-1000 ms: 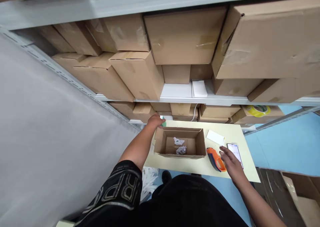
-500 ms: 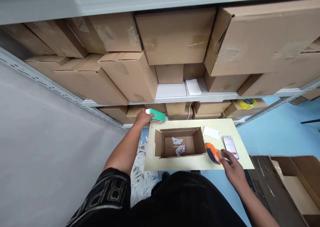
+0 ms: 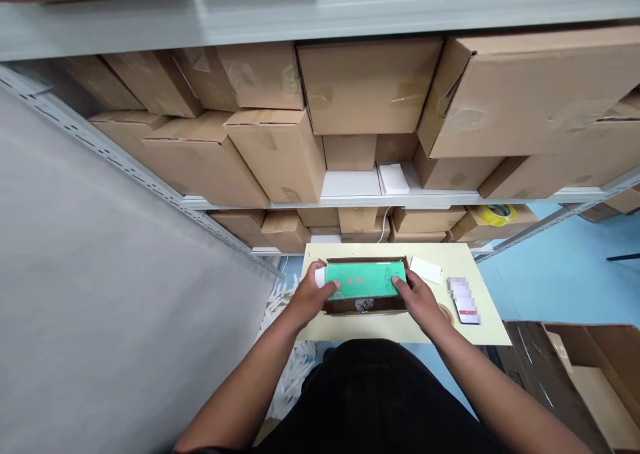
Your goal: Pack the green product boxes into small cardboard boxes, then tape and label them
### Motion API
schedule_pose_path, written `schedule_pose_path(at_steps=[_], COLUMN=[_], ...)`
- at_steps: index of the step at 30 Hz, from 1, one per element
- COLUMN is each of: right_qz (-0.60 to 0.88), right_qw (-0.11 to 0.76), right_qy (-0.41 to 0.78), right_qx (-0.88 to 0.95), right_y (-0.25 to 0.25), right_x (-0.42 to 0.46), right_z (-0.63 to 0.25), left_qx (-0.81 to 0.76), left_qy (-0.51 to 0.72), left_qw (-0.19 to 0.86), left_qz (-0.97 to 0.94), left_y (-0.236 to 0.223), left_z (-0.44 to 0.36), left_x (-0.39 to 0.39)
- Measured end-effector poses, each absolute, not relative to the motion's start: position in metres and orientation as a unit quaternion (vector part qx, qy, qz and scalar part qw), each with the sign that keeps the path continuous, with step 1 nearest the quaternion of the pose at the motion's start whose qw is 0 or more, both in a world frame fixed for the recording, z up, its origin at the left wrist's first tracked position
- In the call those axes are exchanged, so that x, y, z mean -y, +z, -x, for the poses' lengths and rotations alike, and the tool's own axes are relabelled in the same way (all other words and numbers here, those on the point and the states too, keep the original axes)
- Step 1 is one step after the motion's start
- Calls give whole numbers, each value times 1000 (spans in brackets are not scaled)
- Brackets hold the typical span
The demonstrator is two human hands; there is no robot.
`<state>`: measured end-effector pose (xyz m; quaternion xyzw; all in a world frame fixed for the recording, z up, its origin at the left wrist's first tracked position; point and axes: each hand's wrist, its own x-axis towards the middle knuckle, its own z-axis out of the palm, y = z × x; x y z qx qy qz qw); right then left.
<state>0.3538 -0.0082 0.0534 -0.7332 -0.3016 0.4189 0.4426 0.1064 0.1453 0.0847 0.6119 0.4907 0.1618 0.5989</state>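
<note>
A long green box (image 3: 367,279) with a white end lies lengthwise over the opening of a small cardboard box (image 3: 367,313). My left hand (image 3: 316,293) grips its left end, thumb on top. At the other end, my right hand (image 3: 417,297) holds it the same way. Below the green box, a bit of crumpled paper (image 3: 364,305) shows inside the cardboard box. Part of a tape roll (image 3: 447,314) peeks out from behind my right wrist; the orange dispenser around it is hidden.
On the pale tabletop (image 3: 487,331) lie a white card-like item (image 3: 427,270) and a phone (image 3: 465,302). Shelves with cardboard cartons (image 3: 370,87) rise behind. Yellow tape (image 3: 496,215) sits on a lower carton. A large open carton (image 3: 595,374) stands at right; paper strips (image 3: 295,374) cover the floor at left.
The green box has come from the table's back left corner to over the cardboard box. My right hand has left the orange tape dispenser and now holds the green box too.
</note>
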Motion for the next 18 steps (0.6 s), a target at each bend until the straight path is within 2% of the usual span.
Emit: schedule_pose_path(at_steps=[4, 11, 15, 18], right_qz=[783, 778, 788, 798], right_qw=[329, 275, 240, 241], right_qy=[442, 470, 484, 463], right_qx=[289, 312, 296, 302], right_y=[28, -8, -25, -28], right_x=[13, 5, -3, -3], right_z=[-367, -384, -384, -381], left_qx=[-500, -536, -544, -558], left_qy=[93, 73, 50, 34], left_qw=[658, 732, 719, 662], left_qz=[-555, -415, -430, -499], left_y=[55, 28, 6, -9], left_z=[-114, -123, -122, -119], left_x=[-134, -137, -131, -126])
